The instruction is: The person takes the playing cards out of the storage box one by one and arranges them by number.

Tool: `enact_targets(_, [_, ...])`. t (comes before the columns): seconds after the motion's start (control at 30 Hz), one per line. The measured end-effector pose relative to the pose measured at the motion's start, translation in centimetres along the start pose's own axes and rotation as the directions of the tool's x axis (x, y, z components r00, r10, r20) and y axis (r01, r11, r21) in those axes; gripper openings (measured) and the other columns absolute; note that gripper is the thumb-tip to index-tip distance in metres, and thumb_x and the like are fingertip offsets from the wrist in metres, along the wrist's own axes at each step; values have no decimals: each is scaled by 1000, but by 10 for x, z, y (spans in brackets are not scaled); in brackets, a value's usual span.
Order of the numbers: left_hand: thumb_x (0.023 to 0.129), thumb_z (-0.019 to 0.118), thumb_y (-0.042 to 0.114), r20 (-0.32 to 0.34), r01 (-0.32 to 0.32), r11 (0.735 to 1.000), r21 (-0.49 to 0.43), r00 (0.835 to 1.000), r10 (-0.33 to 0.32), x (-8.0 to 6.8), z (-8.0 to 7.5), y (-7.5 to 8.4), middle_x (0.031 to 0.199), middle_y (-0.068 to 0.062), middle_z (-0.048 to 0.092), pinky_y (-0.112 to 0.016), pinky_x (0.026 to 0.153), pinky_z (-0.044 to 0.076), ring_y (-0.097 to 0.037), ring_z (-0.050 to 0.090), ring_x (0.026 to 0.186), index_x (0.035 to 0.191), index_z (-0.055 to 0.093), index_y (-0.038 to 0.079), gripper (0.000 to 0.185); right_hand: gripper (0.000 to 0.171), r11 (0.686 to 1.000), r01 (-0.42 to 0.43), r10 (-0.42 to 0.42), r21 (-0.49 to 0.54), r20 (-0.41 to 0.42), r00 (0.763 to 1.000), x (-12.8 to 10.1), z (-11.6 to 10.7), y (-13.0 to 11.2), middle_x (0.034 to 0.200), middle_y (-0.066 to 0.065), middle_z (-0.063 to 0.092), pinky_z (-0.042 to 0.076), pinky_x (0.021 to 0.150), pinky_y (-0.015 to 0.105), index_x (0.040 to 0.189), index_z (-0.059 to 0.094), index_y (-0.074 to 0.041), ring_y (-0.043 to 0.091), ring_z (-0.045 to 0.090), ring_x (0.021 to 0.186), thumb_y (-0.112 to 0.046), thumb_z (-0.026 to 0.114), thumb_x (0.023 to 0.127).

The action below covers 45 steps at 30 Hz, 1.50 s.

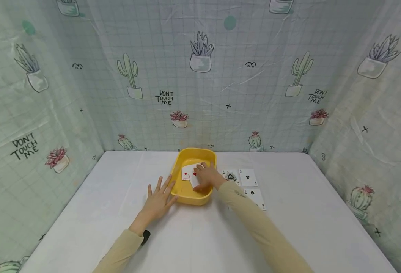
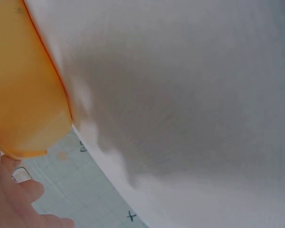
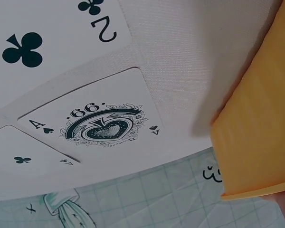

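Centrally in the head view, the right hand (image 1: 205, 177) reached into the yellow tray (image 1: 186, 198), fingers curled on a red-pip card (image 1: 188, 172). The left hand (image 1: 159, 201) lay flat, fingers spread, touching the tray's left wall on the bench (image 1: 306, 227).

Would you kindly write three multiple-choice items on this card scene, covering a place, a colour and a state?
1. Where is the right hand?
A. inside the tub
B. flat on the table
C. on the wall

2. What colour is the tub?
A. blue
B. yellow
C. green

3. How does the left hand lie?
A. clenched in a fist
B. gripping a card
C. fingers spread, beside the tub

Answers: 1 A, it reaches over the rim onto the red cards lying inside. 2 B, its wall shows yellow in all views. 3 C, the straight fingers fan out on the table at the tub's left wall.
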<state>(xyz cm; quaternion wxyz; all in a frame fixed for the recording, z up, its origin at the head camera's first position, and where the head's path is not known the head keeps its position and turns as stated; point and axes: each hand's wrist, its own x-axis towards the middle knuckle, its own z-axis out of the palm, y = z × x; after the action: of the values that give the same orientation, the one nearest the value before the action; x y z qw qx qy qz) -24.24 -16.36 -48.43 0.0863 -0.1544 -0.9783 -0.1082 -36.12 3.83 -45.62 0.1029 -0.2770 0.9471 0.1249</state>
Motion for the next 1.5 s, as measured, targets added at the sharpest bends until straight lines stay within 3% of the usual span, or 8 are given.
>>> enact_targets(0.37, [91,39,49,0,3,1000,-13,1000,-3,0,-2,0,151,-1,13,-69,98,12,-37,11,137,140,29,13,61,89,1000,-10,10,30,16,1000,-1,-1,-3,144,-1,33,14,107,56,140,29,-20,24,23,134,-74,45,71])
enact_targets(0.57, [91,38,48,-9,-2,1000,0,1000,2,1,0,0,151,-1,14,-69,98,14,-37,12,137,140,29,14,61,95,1000,-2,2,13,8,1000,-2,-2,-2,143,-1,35,15,107,56,140,31,-20,24,25,132,-80,42,66])
enact_targets(0.77, [91,38,49,1,0,1000,-9,1000,0,0,1,0,151,-1,13,-69,98,13,-36,9,138,141,28,14,61,100,1000,4,-4,0,15,1000,-3,-2,-1,141,-3,38,18,107,54,139,32,-20,22,29,127,-79,50,60])
enact_targets(1.13, [91,39,48,-23,-6,1000,5,1000,7,1,3,0,151,-1,15,-69,97,14,-37,12,137,140,30,14,61,95,1000,24,-24,-5,-39,999,-2,-1,-1,135,1,44,24,103,52,134,41,-19,22,33,122,-77,55,60])
enact_targets(1.5, [91,39,49,-8,7,1000,5,1000,-7,1,2,0,151,-1,14,-69,98,12,-36,11,137,141,28,14,62,97,999,-11,11,-51,-9,1000,-6,-3,7,130,2,49,18,104,57,133,42,-17,21,32,119,-76,58,58])
